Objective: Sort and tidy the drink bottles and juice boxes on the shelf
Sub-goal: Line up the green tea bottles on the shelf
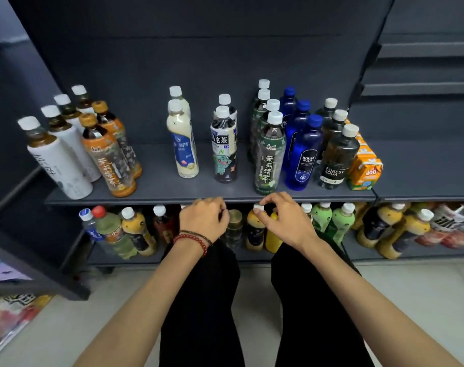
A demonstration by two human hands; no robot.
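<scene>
The upper shelf (159, 186) carries neat rows: white bottles (58, 160), orange tea bottles (109, 154), cream milk-drink bottles (183, 144), oolong tea bottles (224, 147), green jasmine tea bottles (270, 154), blue soda bottles (303, 152), dark Forest Soda bottles (336, 157) and orange juice boxes (364, 168) at the far right. Below its front edge, my right hand (283, 218) pinches the white cap of a yellow-and-dark bottle (254, 231) on the lower shelf. My left hand (203, 218) is curled beside a gold-capped bottle (234, 221), with nothing visible in it.
The lower shelf holds mixed bottles: a red-capped one (106, 226), yellow ones (138, 231) and green ones (339, 221). Packets (453, 226) lie at its right end. On the upper shelf there are gaps around the cream bottles. My knees in black trousers (201, 287) are close to the unit.
</scene>
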